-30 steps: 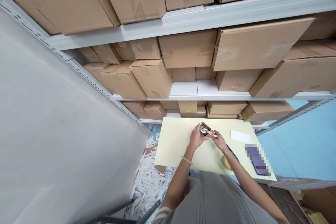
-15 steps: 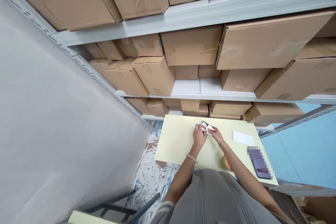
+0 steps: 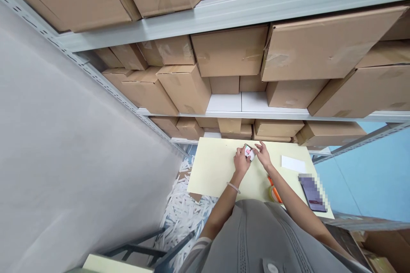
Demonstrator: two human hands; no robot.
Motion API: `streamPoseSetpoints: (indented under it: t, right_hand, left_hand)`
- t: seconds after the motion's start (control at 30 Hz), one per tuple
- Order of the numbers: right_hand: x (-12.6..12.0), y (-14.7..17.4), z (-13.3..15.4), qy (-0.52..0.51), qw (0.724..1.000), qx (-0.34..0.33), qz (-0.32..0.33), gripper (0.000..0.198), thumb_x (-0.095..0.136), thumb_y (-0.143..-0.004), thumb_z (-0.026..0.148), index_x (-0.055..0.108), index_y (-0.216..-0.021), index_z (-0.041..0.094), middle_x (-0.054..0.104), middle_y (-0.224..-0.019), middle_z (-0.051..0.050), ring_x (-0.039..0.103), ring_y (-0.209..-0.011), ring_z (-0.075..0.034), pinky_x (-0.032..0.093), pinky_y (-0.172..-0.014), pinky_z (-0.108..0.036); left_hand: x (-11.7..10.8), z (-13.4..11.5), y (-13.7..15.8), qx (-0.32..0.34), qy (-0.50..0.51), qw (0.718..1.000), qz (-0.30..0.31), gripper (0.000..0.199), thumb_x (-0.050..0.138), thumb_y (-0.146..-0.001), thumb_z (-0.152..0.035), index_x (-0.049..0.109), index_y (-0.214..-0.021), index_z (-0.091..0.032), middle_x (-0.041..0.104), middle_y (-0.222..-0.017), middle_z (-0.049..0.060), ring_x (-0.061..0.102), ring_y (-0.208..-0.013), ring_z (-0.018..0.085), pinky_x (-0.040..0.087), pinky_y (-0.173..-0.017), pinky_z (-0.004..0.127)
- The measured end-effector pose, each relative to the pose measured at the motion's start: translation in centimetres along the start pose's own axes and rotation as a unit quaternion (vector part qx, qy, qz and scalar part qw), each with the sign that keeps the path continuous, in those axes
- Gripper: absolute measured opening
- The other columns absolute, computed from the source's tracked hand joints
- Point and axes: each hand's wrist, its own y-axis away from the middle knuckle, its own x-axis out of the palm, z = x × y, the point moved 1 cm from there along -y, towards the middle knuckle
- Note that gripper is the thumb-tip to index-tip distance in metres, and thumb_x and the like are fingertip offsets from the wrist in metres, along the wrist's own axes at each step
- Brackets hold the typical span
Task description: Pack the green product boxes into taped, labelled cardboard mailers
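Note:
Over the pale yellow table (image 3: 211, 166), my left hand (image 3: 241, 161) is closed around a small flat object (image 3: 248, 152), white with a pink patch and a dark edge. Its exact kind is too small to make out. At the object's right edge is my right hand (image 3: 263, 156), fingers apart and stretched out. Whether its thumb touches the object I cannot tell. Below my right wrist lies an orange tape dispenser (image 3: 274, 193) with a roll of tape, partly hidden by my forearm.
A white card (image 3: 293, 164) and a phone-like dark device (image 3: 313, 194), partly pixelated, lie on the table's right side. Shelves (image 3: 179, 19) full of cardboard boxes (image 3: 230, 51) rise behind it. Shredded paper (image 3: 179, 209) covers the floor at left, beside the grey wall (image 3: 86, 149).
My right hand has loosened from the small object and its fingers have spread. The object now shows more of its white and pink face in my left hand. The view has shifted slightly.

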Motion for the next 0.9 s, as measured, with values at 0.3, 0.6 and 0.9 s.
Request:
streamPoseSetpoints:
  t: [0.3,0.6,0.9]
  right_hand:
    - [-0.6,0.2,-1.0,-0.032,0.995,0.097,0.019,0.047,0.045,-0.08,0.054,0.061,-0.11,0.021,0.07,-0.113,-0.012,0.066,-0.108,-0.029,0.051,-0.091,-0.047]
    - [-1.7,-0.4,2.4,-0.125,0.99,0.007,0.07,0.063,0.031,-0.087,0.067,0.06,-0.118,0.021,0.068,-0.118,-0.013,0.066,-0.107,-0.027,0.053,-0.09,-0.041]
    - [0.2,1.5,1.4,0.228,0.944,-0.18,0.156,0.055,0.058,-0.084,0.05,0.055,-0.134,0.027,0.056,-0.137,-0.009,0.049,-0.127,-0.027,0.037,-0.109,-0.046]
  left_hand:
    - [0.1,0.3,0.2,0.001,-0.006,1.0,0.003,0.06,0.059,-0.084,-0.023,0.042,-0.142,-0.03,0.05,-0.13,0.007,0.056,-0.116,0.025,0.044,-0.099,0.036]
    - [0.3,0.6,0.6,0.01,0.015,1.0,-0.009,0.059,0.06,-0.084,-0.023,0.044,-0.141,-0.029,0.051,-0.131,0.008,0.054,-0.119,0.024,0.044,-0.1,0.036]
    - [0.4,1.7,0.6,-0.013,0.063,0.998,0.018,0.067,0.059,-0.082,-0.02,0.04,-0.145,-0.031,0.051,-0.132,0.007,0.059,-0.115,0.022,0.049,-0.096,0.034]
